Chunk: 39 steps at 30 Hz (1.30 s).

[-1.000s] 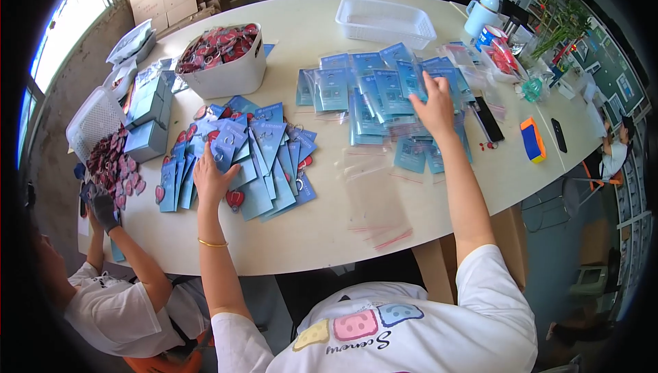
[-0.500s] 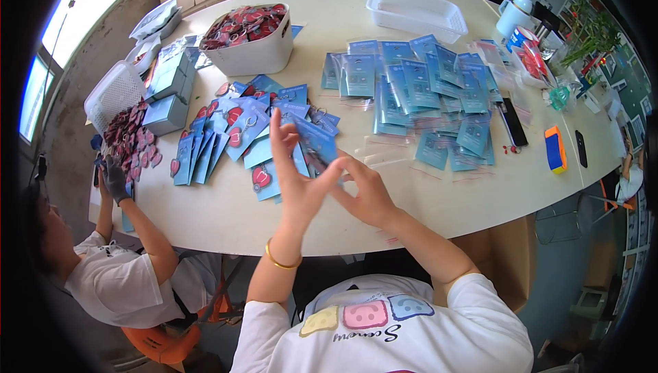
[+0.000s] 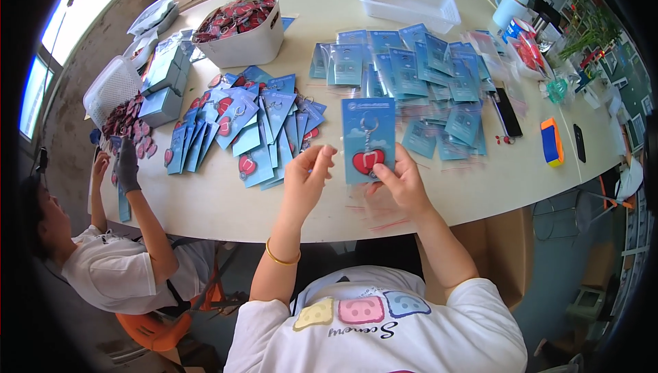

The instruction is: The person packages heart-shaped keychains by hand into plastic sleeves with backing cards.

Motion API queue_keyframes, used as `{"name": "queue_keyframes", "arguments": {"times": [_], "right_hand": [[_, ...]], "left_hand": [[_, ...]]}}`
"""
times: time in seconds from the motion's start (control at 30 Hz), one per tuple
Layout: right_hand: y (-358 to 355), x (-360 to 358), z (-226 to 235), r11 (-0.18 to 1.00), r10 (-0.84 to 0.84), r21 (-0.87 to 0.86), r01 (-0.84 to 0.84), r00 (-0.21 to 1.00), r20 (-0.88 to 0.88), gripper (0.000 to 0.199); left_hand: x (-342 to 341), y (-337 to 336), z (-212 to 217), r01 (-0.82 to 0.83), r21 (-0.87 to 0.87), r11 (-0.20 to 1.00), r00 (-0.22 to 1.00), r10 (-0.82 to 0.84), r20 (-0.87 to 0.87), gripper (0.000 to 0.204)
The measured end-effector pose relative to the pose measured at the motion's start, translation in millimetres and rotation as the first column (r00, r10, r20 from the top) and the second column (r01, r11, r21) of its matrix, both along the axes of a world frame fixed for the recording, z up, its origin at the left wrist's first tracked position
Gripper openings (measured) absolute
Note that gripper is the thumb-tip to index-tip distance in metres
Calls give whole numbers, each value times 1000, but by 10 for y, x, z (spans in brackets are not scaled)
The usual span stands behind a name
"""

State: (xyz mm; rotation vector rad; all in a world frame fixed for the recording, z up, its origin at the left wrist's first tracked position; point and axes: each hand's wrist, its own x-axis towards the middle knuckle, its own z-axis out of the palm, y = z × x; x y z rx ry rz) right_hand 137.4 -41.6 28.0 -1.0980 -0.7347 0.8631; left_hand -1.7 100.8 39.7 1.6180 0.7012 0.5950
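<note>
My right hand (image 3: 406, 184) grips a blue card (image 3: 356, 141) by its lower right edge. The card stands nearly upright and faces me. A keychain with a red heart-shaped charm (image 3: 368, 161) and a metal ring is fixed on it. Just left of the card, apart from it, my left hand (image 3: 306, 180) is closed with thumb and fingers together; anything in its fingertips is too small to make out. Several similar blue cards with charms (image 3: 255, 116) lie in a loose pile beyond my left hand. Clear bags (image 3: 373, 214) lie on the table below the right hand.
Blue cards in clear bags (image 3: 425, 71) are heaped at the back right. A white tub of red charms (image 3: 250, 47) and a clear tray (image 3: 409, 6) stand behind. A phone (image 3: 508, 113) and a tape roll (image 3: 551, 142) lie right. A gloved co-worker (image 3: 110, 263) sits left.
The card has come up from between my hands and turned to face me in my right hand. My left hand has drawn down, its spread fingers now closed. The co-worker's hands have risen slightly.
</note>
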Motion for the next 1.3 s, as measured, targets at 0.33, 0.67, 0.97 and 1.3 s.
{"name": "queue_keyframes", "arguments": {"times": [0.33, 0.67, 0.97, 1.3], "right_hand": [[-264, 120, -540, 897, -440, -14, 442, 895, 80, 22], [-164, 34, -568, 874, -481, 19, 485, 861, 166, 22], [16, -146, -563, 842, -506, 102, 530, 841, -193, 19], [-472, -145, -118, 968, -250, 31, 249, 967, 40, 24]], "left_hand": [[437, -539, -417, 202, 754, 624, 834, 294, -467, 66], [422, -431, -598, 70, 732, 677, 934, 214, -287, 47], [327, -379, -692, 16, 784, 621, 907, 321, -273, 30], [-207, 71, -88, 99, -649, 754, 925, 170, 339, 10]]}}
